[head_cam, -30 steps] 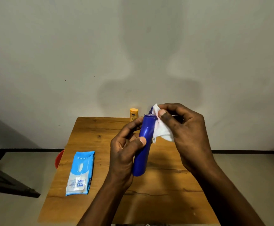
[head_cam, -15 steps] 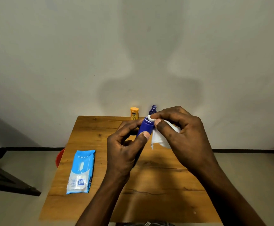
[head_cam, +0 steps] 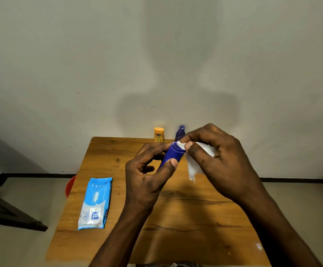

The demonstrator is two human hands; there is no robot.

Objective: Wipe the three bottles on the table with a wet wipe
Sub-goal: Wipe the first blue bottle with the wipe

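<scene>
The left hand point(head_cam: 147, 176) has its fingers wrapped round the blue bottle point(head_cam: 171, 156), holding it up off the counter point(head_cam: 185, 218) and tilted away, probably so its far end faces the wipe. The right hand point(head_cam: 220, 160) pinches the wet wipe point(head_cam: 193, 162) against that end, loose tail dangling, so looks like it's cleaning the tip. The orange bottle point(head_cam: 159, 134) and dark purple bottle point(head_cam: 180, 132) stand at the back edge out of the way, and the wipes pack point(head_cam: 95, 203) lies flat on the left, within reach.
</scene>
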